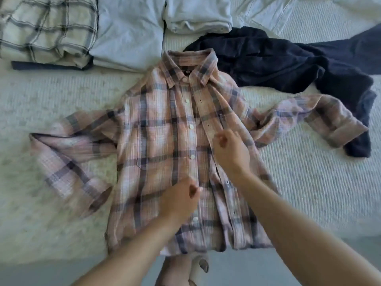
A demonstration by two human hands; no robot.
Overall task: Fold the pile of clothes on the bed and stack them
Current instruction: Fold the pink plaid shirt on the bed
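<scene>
Head view: the fingers of the left hand (181,200) are curled together over the button strip low on the plaid shirt (156,145), seemingly pinching cloth, though blur keeps me from telling for sure. Higher up, the right hand (228,149) has its fingers bunched at the edge of the other front panel, near mid-chest; whether cloth is actually gripped I cannot tell. Both bare forearms reach in from the bottom of the frame. That shirt lies face up at the centre of the bed (309,182), collar toward the top, sleeves spread left and right, hem at the near edge. A dark blue garment (288,62) lies crumpled at upper right, partly under the right sleeve. At upper left sits a folded checked cloth (47,29), with pale folded clothes (132,32) beside it along the top.
</scene>
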